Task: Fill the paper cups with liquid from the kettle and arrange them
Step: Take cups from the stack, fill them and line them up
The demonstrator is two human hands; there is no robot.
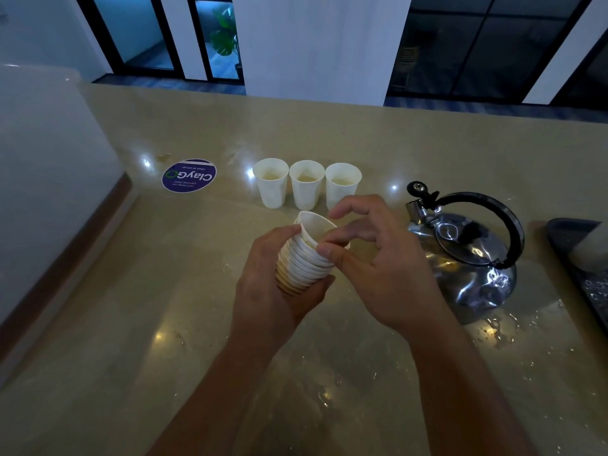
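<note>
Your left hand (279, 291) wraps a tilted stack of nested white paper cups (304, 261) — right hand (378, 264) fingers (332, 250) pinch the top cup's rim; three filled cups (306, 189) stand beyond on the tabletop (131, 324).

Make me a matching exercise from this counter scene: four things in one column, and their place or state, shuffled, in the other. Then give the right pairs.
Things:
1. stack of paper cups
2. row of three cups
3. kettle
4. round sticker

Place or state:
A. flat on the counter, left of the row
B. standing at the back, liquid inside
C. held in the left hand, top cup pinched by the right hand
D. standing on the counter at the right, untouched

Pairs: 1-C, 2-B, 3-D, 4-A
</note>
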